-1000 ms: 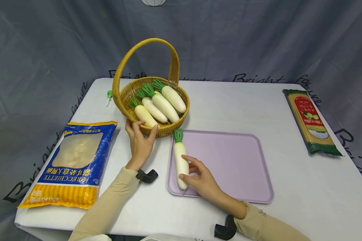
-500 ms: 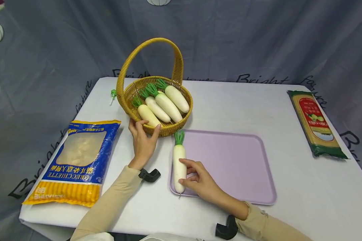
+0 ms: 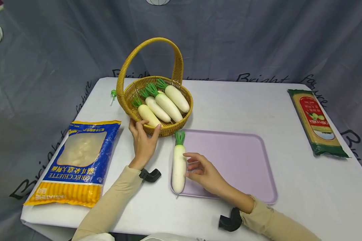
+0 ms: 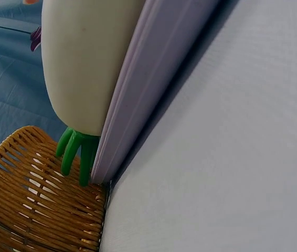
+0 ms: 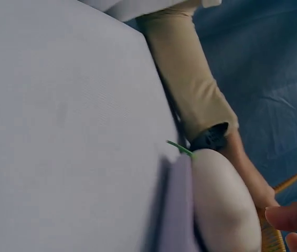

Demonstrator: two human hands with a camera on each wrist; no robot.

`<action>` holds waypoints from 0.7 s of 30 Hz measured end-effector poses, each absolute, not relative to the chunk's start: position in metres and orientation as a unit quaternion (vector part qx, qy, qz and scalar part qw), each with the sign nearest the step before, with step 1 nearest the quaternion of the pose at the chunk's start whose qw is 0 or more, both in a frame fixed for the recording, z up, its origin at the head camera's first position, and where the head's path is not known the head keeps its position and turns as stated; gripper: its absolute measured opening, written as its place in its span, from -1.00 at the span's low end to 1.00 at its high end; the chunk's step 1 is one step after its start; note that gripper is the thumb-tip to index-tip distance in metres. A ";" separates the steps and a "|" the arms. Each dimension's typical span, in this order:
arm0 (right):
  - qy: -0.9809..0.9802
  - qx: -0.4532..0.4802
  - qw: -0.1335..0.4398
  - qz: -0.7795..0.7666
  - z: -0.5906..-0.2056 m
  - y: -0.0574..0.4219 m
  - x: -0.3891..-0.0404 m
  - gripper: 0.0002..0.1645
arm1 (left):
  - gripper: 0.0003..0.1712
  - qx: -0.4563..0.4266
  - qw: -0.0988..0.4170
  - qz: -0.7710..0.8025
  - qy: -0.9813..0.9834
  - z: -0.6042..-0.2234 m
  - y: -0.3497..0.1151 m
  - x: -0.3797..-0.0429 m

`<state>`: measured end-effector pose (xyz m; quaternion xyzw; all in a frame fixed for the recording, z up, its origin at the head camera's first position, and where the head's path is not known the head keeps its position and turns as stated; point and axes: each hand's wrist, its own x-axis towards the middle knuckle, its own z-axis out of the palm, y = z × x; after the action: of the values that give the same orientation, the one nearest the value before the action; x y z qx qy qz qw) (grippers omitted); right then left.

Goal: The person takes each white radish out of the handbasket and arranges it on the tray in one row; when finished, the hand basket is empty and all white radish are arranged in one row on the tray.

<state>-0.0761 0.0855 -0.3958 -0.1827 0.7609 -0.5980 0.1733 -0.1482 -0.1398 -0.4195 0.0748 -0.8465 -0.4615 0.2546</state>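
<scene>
In the head view a white radish point(image 3: 179, 169) with green leaf stubs lies along the left edge of the lilac tray point(image 3: 229, 160). My right hand point(image 3: 206, 172) is just right of it, thumb and fingers spread apart. The right wrist view shows its fingertips point(image 5: 293, 215) beside the radish with a gap between. My left hand point(image 3: 143, 144) holds the front rim of the yellow wicker basket point(image 3: 169, 130), a finger over the edge and the thumb on the outer side. Several white radishes point(image 3: 167, 107) lie inside the basket, leaves toward the back left.
A blue and yellow bag of orecchiette point(image 3: 75, 164) lies at the left of the white table. A green and tan packet point(image 3: 318, 122) lies at the far right. Behind the basket's left side is a small green-topped item point(image 3: 113, 95). A grey curtain point(image 3: 217, 36) hangs behind.
My right hand first shifted the radish slightly onto the tray's left edge, then loosened its fingers and drew a little to the right. My left hand stays at the basket.
</scene>
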 end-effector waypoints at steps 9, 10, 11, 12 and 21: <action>0.739 -0.199 0.091 -0.637 -0.370 0.090 -0.103 -0.41 | -0.43 0.075 0.257 -0.461 -0.846 -0.419 -0.140 -0.149; 0.737 -0.195 0.088 -0.641 -0.368 0.090 -0.107 -0.42 | -0.43 0.074 0.258 -0.460 -0.846 -0.419 -0.140 -0.149; 0.734 -0.190 0.084 -0.647 -0.366 0.090 -0.111 -0.42 | -0.43 0.074 0.258 -0.460 -0.846 -0.419 -0.140 -0.149; 0.729 -0.186 0.083 -0.653 -0.363 0.091 -0.115 -0.42 | -0.43 0.073 0.260 -0.459 -0.847 -0.419 -0.140 -0.148; 0.696 -0.149 0.068 -0.699 -0.348 0.079 -0.152 -0.45 | -0.44 0.072 0.261 -0.457 -0.847 -0.418 -0.140 -0.148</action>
<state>-0.1520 0.0792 -0.3478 -0.1490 0.6963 -0.6988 0.0676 -0.1483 -0.1398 -0.4182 0.0722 -0.8472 -0.4570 0.2611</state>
